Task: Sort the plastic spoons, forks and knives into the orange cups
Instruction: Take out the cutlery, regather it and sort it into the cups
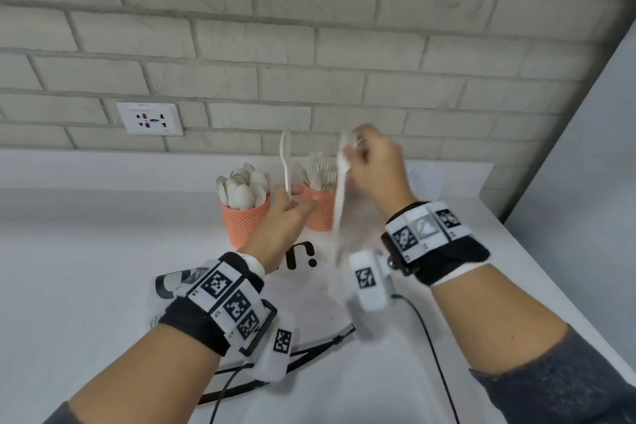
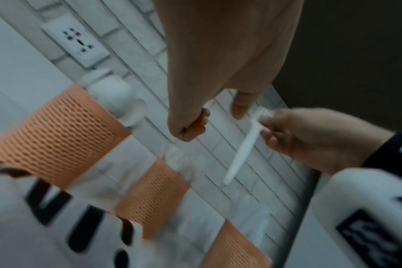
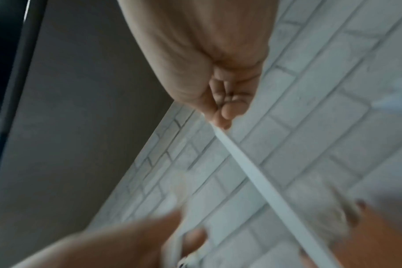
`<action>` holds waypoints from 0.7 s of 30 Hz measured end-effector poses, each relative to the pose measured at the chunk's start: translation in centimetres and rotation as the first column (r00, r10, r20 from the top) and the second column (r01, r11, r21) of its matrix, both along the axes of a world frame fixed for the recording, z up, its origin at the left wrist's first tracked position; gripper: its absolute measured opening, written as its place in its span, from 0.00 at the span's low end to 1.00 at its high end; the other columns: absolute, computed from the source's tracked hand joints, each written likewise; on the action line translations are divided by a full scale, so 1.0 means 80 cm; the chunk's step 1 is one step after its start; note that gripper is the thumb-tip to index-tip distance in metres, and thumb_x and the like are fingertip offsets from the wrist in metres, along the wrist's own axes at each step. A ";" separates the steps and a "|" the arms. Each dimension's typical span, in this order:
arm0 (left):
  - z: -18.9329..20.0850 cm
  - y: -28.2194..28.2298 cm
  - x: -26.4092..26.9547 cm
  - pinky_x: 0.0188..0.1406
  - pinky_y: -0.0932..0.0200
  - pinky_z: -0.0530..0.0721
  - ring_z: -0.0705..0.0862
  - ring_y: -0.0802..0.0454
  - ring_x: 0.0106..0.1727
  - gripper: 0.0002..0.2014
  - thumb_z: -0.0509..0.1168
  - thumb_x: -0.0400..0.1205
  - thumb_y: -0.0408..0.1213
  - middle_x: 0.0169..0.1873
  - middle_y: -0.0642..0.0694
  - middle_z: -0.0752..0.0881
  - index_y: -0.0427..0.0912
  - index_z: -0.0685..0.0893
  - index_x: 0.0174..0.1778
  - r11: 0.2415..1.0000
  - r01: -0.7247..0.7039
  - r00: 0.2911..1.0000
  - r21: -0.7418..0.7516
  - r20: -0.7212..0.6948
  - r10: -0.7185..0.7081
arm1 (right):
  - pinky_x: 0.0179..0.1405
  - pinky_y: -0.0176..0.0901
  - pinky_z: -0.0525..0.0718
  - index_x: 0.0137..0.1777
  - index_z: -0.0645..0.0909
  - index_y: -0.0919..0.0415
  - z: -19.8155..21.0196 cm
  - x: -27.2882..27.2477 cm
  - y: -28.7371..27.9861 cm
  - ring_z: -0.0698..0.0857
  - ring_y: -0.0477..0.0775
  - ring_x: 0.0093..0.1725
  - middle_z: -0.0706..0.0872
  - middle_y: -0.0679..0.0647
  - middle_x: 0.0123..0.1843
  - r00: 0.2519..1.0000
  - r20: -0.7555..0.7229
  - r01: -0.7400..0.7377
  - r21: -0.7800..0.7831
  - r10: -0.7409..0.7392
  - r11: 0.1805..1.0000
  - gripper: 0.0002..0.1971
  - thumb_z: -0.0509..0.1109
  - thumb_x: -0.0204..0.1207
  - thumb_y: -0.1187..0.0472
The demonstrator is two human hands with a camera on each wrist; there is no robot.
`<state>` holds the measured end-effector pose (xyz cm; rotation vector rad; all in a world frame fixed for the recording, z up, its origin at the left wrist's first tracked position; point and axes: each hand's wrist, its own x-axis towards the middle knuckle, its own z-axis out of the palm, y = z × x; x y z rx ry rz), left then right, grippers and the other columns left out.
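Note:
My left hand [image 1: 290,213] grips the lower end of a white plastic utensil [image 1: 285,158] and holds it upright in front of the cups; I cannot tell its kind. My right hand [image 1: 373,162], raised higher, pinches the top of a second white utensil [image 1: 340,203] that hangs down, blurred. The spoon cup [image 1: 245,222] stands on the left with the fork cup [image 1: 323,213] beside it. In the left wrist view a third orange cup [image 2: 236,248] shows further right, along with the right hand [image 2: 310,137] and its utensil [image 2: 241,148].
A white bag with black lettering [image 1: 303,286] lies on the white counter [image 1: 86,268] under my wrists. Behind the cups are the brick wall and a wall socket [image 1: 149,119]. A grey panel [image 1: 585,120] closes the right side. Black cables [image 1: 433,348] trail toward me.

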<state>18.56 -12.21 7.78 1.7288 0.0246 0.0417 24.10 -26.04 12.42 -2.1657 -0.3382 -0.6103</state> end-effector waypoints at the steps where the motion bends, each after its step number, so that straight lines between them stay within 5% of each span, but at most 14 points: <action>1: -0.004 0.010 0.005 0.35 0.62 0.70 0.70 0.56 0.34 0.15 0.57 0.85 0.43 0.35 0.52 0.72 0.43 0.71 0.66 0.999 -0.043 0.999 -0.032 -0.007 0.042 | 0.30 0.34 0.81 0.51 0.78 0.65 0.005 0.014 -0.010 0.84 0.59 0.34 0.81 0.59 0.34 0.995 0.077 0.055 0.045 -0.058 0.997 0.05 0.62 0.79 0.67; 3: -0.007 0.026 0.013 0.33 0.62 0.69 0.68 0.55 0.31 0.12 0.53 0.86 0.39 0.31 0.50 0.69 0.42 0.76 0.63 0.985 -0.111 0.994 -0.130 -0.018 0.109 | 0.36 0.48 0.84 0.54 0.79 0.67 0.008 0.043 -0.025 0.86 0.65 0.38 0.84 0.66 0.37 0.972 0.159 0.162 0.089 -0.175 0.983 0.09 0.59 0.80 0.68; 9: -0.005 0.062 0.021 0.34 0.63 0.71 0.70 0.56 0.32 0.14 0.51 0.87 0.33 0.32 0.48 0.72 0.43 0.82 0.49 0.972 -0.092 0.995 -0.215 0.026 0.100 | 0.39 0.49 0.79 0.56 0.75 0.69 -0.030 0.097 -0.012 0.81 0.61 0.39 0.82 0.68 0.39 0.967 0.059 0.241 0.091 -0.247 0.966 0.10 0.55 0.79 0.72; 13: -0.009 0.075 0.024 0.36 0.63 0.72 0.71 0.56 0.34 0.14 0.50 0.88 0.34 0.34 0.48 0.73 0.44 0.82 0.49 0.965 -0.047 0.998 -0.258 0.032 0.057 | 0.35 0.42 0.71 0.50 0.77 0.64 -0.070 0.120 0.002 0.77 0.58 0.42 0.77 0.62 0.42 0.960 -0.170 0.195 -0.157 -0.221 0.968 0.11 0.53 0.79 0.71; 15: -0.011 0.079 0.024 0.35 0.63 0.72 0.72 0.56 0.33 0.14 0.50 0.88 0.34 0.35 0.48 0.74 0.44 0.82 0.50 0.965 -0.022 0.999 -0.260 0.037 0.033 | 0.45 0.45 0.72 0.51 0.80 0.62 -0.082 0.123 0.006 0.75 0.62 0.54 0.78 0.61 0.54 0.924 -0.265 0.163 -0.380 -0.276 0.910 0.13 0.53 0.79 0.68; 17: -0.014 0.083 0.024 0.34 0.64 0.71 0.72 0.56 0.31 0.13 0.50 0.88 0.35 0.33 0.48 0.74 0.44 0.82 0.50 0.970 -0.012 0.999 -0.244 0.030 0.019 | 0.59 0.50 0.69 0.63 0.79 0.60 -0.078 0.119 0.011 0.69 0.64 0.65 0.73 0.60 0.67 0.918 -0.239 0.163 -0.497 -0.315 0.852 0.15 0.55 0.81 0.64; 19: -0.015 0.088 0.025 0.33 0.64 0.71 0.72 0.56 0.30 0.13 0.51 0.88 0.36 0.31 0.49 0.75 0.44 0.82 0.51 0.978 -0.004 1.000 -0.207 0.011 0.007 | 0.67 0.51 0.67 0.73 0.72 0.60 -0.059 0.106 0.027 0.67 0.63 0.69 0.70 0.61 0.71 0.970 -0.124 0.142 -0.410 -0.209 0.901 0.19 0.55 0.83 0.61; 21: -0.014 0.092 0.029 0.34 0.64 0.71 0.72 0.56 0.29 0.13 0.51 0.88 0.36 0.31 0.49 0.75 0.44 0.82 0.52 0.992 0.031 0.999 -0.124 -0.009 -0.032 | 0.61 0.42 0.75 0.78 0.63 0.56 -0.033 0.084 0.053 0.76 0.57 0.62 0.74 0.56 0.67 0.985 -0.152 -0.090 -0.081 0.077 0.993 0.24 0.58 0.83 0.56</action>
